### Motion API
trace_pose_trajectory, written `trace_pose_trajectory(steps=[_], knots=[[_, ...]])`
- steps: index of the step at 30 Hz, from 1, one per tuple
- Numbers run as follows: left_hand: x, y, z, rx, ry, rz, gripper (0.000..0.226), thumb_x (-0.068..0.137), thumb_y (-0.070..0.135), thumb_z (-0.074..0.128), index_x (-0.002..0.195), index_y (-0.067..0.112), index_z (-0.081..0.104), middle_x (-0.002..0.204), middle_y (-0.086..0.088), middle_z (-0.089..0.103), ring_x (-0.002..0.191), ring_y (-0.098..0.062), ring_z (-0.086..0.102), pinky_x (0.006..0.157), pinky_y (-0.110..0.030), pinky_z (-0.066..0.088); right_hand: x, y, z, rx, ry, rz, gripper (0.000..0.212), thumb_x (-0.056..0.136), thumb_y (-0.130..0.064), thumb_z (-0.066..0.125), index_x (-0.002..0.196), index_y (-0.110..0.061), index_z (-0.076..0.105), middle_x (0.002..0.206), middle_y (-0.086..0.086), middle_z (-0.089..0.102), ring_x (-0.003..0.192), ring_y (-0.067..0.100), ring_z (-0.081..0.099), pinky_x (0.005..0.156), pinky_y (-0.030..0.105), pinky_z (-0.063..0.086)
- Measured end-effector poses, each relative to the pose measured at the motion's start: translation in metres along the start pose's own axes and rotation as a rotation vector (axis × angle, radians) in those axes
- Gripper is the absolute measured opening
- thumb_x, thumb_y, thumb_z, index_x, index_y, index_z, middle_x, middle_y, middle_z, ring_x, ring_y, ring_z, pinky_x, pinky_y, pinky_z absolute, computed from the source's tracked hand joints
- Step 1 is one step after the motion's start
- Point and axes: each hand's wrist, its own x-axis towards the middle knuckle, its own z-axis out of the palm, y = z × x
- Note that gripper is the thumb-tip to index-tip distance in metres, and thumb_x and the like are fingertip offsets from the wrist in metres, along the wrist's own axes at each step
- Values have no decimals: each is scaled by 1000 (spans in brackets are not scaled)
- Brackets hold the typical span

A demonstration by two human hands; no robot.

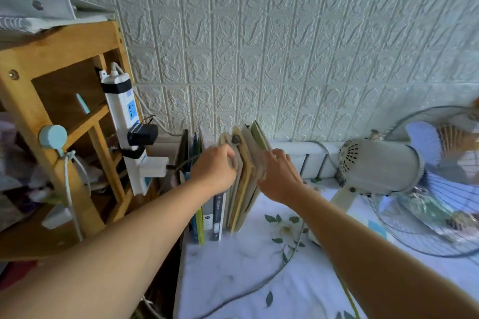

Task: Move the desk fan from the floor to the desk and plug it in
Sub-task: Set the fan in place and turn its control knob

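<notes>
The white desk fan (378,166) stands on the flower-patterned desk (233,274) at the right, its wire cage (440,215) facing right. Its dark cord (261,282) trails from the base across the desk and off the front edge. My left hand (215,171) is closed at the top of a row of upright books (243,189). It pinches a small dark piece (235,138) that looks like the plug; blur hides the detail. A thin cord runs left from that hand. My right hand (280,176) presses flat against the right side of the books.
A white power strip (124,122) is fixed upright on a wooden shelf unit (59,46) left of the desk. A black adapter (142,133) and a white plug (153,166) sit in it, with a blue socket above them. A white textured wall stands behind.
</notes>
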Motion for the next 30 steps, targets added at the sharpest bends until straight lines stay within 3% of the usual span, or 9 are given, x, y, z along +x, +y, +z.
trace_pose_trajectory(steps=[3,7,14,17,21,26,30], knots=[[-14,19,20,-21,-69,57,30,83,21,62,113,19,61,117,-3,62,103,-23,59,74,-25,42,-25,24,1,-35,-46,77,63,83,-20,58,139,-10,32,142,17,30,129,34,33,103,42,37],[-32,45,51,-42,-180,81,39,82,20,65,120,17,58,122,-5,61,107,-23,58,76,-22,39,-52,53,1,-43,-53,158,65,80,-20,61,137,-10,32,140,16,32,128,33,33,101,41,38],[-63,87,105,-32,-335,17,41,83,22,63,122,19,53,124,-8,57,108,-27,57,84,-31,48,-107,119,-1,26,-70,238,76,78,-26,65,142,-14,26,145,14,27,132,31,30,107,41,35],[-80,111,135,-41,-374,-17,41,83,20,58,124,19,52,126,-9,56,111,-27,55,86,-32,48,-129,155,0,10,-81,263,71,78,-19,63,140,-17,29,139,13,34,123,29,36,101,40,40],[-103,145,178,-36,-413,-71,41,83,19,57,124,17,50,124,-8,57,110,-26,54,85,-32,47,-155,206,4,39,-132,254,73,79,-23,61,143,-15,26,138,12,33,125,30,33,101,41,38],[-124,178,228,-42,-409,-151,47,84,23,59,129,17,45,122,-8,56,102,-26,57,76,-32,47,-177,258,17,91,-153,250,63,84,-33,57,138,-15,32,135,11,36,124,31,35,99,43,39],[-134,189,258,-22,-418,-164,54,83,27,61,132,16,41,121,-9,55,101,-25,56,73,-30,44,-188,291,26,100,-203,285,64,82,-27,58,139,-16,31,139,10,34,127,29,35,101,40,38]])
